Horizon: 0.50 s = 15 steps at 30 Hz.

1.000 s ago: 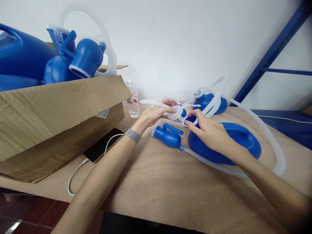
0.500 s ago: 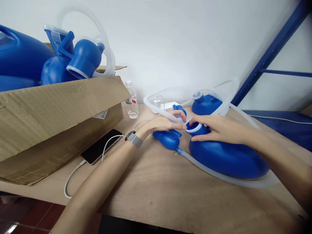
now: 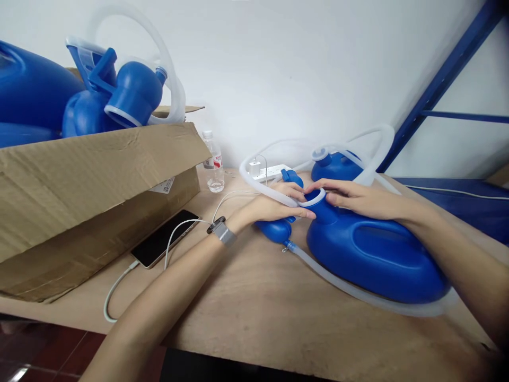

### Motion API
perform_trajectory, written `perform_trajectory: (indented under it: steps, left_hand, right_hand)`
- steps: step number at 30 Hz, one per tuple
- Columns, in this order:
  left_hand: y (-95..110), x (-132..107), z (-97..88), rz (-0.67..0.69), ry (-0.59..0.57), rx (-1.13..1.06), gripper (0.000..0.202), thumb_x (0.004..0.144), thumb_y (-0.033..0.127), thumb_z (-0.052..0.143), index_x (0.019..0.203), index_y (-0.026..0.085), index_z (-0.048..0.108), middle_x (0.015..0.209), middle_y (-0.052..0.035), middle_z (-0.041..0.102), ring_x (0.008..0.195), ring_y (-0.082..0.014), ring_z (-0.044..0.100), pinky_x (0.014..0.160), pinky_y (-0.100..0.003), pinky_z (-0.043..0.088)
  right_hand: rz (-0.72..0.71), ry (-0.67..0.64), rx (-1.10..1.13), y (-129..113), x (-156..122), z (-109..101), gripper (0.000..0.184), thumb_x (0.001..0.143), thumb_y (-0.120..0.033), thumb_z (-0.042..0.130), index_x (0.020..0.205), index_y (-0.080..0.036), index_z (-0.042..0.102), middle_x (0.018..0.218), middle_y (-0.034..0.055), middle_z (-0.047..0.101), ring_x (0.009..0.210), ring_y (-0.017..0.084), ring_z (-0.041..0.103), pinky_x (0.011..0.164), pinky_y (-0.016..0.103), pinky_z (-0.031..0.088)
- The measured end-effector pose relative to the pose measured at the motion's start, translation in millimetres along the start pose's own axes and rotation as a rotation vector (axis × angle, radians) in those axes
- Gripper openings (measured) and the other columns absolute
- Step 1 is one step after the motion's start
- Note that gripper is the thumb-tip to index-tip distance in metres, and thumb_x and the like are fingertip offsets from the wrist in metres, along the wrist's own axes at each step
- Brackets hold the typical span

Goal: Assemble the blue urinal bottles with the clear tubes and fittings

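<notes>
A blue plastic jug (image 3: 374, 260) with a moulded handle lies on its side, its wide neck tilted up and rimmed by a white ring (image 3: 314, 199). On the neck's left side is my left hand (image 3: 284, 200), its thumb in front and its fingers closed round the rim. From the right, my right hand (image 3: 353, 199) grips the same rim, fingertips at the far edge and thumb by the neck. Behind and below my left hand lies a blue cup-like piece (image 3: 274, 231), partly hidden, joined to a clear hose (image 3: 338, 281) that runs along the jug's front.
A cardboard box (image 3: 99, 180) holding blue jugs and funnel pieces stands at left. Nearby are a phone (image 3: 163, 239) on a white cable and a water bottle (image 3: 214, 164). At the back are a power strip (image 3: 272, 172) and another blue jug (image 3: 338, 165) with looping hose.
The jug has turned so its handle opening shows, and its neck sits more upright. My right hand has moved from inside the mouth and the neck's front to the rim's far side.
</notes>
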<state>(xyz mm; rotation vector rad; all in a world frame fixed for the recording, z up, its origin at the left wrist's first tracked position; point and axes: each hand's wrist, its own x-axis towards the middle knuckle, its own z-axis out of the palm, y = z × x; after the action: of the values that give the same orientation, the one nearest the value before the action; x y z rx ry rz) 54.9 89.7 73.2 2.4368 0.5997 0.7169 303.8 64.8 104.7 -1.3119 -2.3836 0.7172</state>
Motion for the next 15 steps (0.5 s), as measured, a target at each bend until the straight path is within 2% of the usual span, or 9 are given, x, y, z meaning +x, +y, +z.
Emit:
perform_trajectory:
  steps: [2, 3, 5, 8, 10, 13, 15]
  left_hand:
    - [-0.7, -3.4, -3.5, -0.096, -0.025, -0.097, 0.034, 0.09, 0.055, 0.073, 0.098, 0.023, 0.083, 0.11, -0.0055, 0.077, 0.101, -0.0228, 0.069, 0.094, -0.034, 0.053]
    - [-1.9, -4.8, -5.3, -0.144, -0.043, -0.15, 0.036, 0.091, 0.056, 0.071, 0.105, 0.024, 0.083, 0.11, -0.0047, 0.079, 0.101, -0.0229, 0.07, 0.094, -0.034, 0.054]
    - [-6.4, -6.4, -8.0, -0.21, -0.057, -0.253, 0.038, 0.092, 0.052, 0.072, 0.115, 0.025, 0.082, 0.115, -0.0045, 0.08, 0.105, -0.0234, 0.071, 0.095, -0.034, 0.055]
    - [-17.3, -4.6, -8.0, -0.239, -0.036, -0.36, 0.032, 0.089, 0.038, 0.079, 0.116, 0.022, 0.082, 0.121, -0.0063, 0.079, 0.114, -0.0246, 0.07, 0.102, -0.036, 0.055]
    - [-24.5, -1.5, -7.1, -0.172, -0.04, -0.38, 0.024, 0.087, 0.027, 0.08, 0.11, 0.022, 0.083, 0.129, -0.0076, 0.076, 0.122, -0.0246, 0.068, 0.106, -0.037, 0.054]
    - [-29.0, 2.1, -8.7, 0.02, -0.025, -0.312, 0.013, 0.088, 0.019, 0.078, 0.099, 0.021, 0.084, 0.141, -0.0091, 0.069, 0.13, -0.0241, 0.064, 0.11, -0.036, 0.052]
    - [-25.9, 2.5, -12.1, 0.111, -0.009, -0.18, 0.011, 0.09, 0.02, 0.075, 0.097, 0.019, 0.084, 0.139, -0.0107, 0.07, 0.127, -0.0243, 0.066, 0.11, -0.037, 0.051]
  right_hand:
    - [0.073, -0.008, 0.047, 2.2, -1.4, -1.3, 0.062, 0.097, -0.077, 0.039, 0.133, -0.033, 0.066, 0.127, 0.0075, 0.072, 0.106, 0.031, 0.071, 0.086, 0.043, 0.059]
    - [0.083, -0.022, 0.056, 3.1, -1.7, -2.0, 0.063, 0.097, -0.077, 0.04, 0.133, -0.033, 0.066, 0.126, 0.0079, 0.072, 0.104, 0.031, 0.07, 0.085, 0.043, 0.059]
    - [0.051, -0.062, 0.048, 4.4, -1.8, -3.0, 0.062, 0.092, -0.077, 0.053, 0.135, -0.033, 0.063, 0.124, 0.0076, 0.072, 0.103, 0.031, 0.069, 0.085, 0.041, 0.058]
    - [0.012, -0.131, 0.056, 5.1, -1.3, -3.2, 0.07, 0.083, -0.069, 0.07, 0.142, -0.033, 0.055, 0.118, 0.006, 0.072, 0.097, 0.028, 0.069, 0.081, 0.038, 0.058]
    - [0.007, -0.165, 0.061, 5.0, -0.5, -2.9, 0.076, 0.081, -0.065, 0.075, 0.145, -0.033, 0.05, 0.116, 0.0055, 0.071, 0.094, 0.027, 0.069, 0.08, 0.038, 0.058]
    - [-0.039, -0.182, 0.029, 5.2, 1.7, -2.4, 0.076, 0.083, -0.061, 0.074, 0.147, -0.033, 0.044, 0.133, 0.008, 0.066, 0.113, 0.032, 0.067, 0.093, 0.043, 0.058]
    - [-0.059, -0.196, 0.01, 6.4, 3.3, -1.9, 0.074, 0.086, -0.06, 0.072, 0.148, -0.034, 0.042, 0.143, 0.0084, 0.06, 0.126, 0.034, 0.062, 0.104, 0.046, 0.053]
